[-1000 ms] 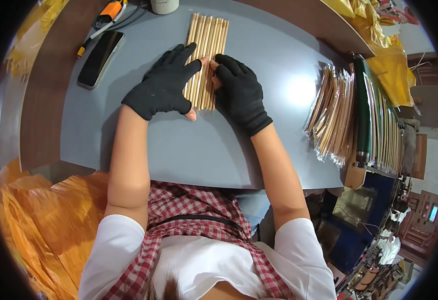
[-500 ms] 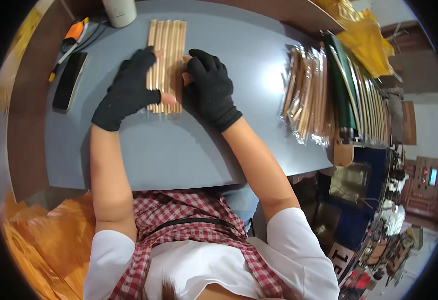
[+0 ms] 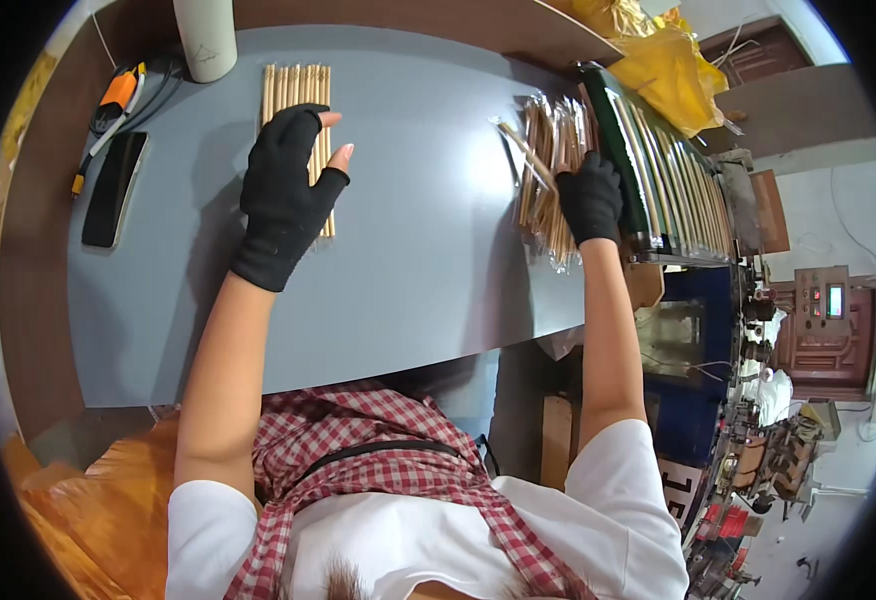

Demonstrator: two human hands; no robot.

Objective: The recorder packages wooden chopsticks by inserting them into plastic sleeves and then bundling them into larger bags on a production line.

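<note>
A flat row of thin, light wooden sticks [image 3: 296, 84] in clear wrapping lies on the grey table, left of centre. My left hand [image 3: 288, 195], in a black glove with bare fingertips, rests over its middle with thumb and forefinger spread. At the table's right side my right hand [image 3: 590, 200], gloved alike, has its fingers curled at a pile of brown sticks in clear plastic [image 3: 550, 228]. From those fingers a light wrapped stick [image 3: 526, 150] juts up and left over the pile. The fingertips themselves are partly hidden.
A dark green holder [image 3: 623, 150] with a row of sticks stands just right of the pile. At the left lie a black phone [image 3: 115, 190] and an orange-handled tool [image 3: 118, 92] beside a cable. A white cylinder [image 3: 205, 40] stands at the back, near the raised wooden edge.
My right hand has left the flat row and moved far right to the wrapped pile, where a stick now stands out. My left hand has stayed on the row. The view has shifted.
</note>
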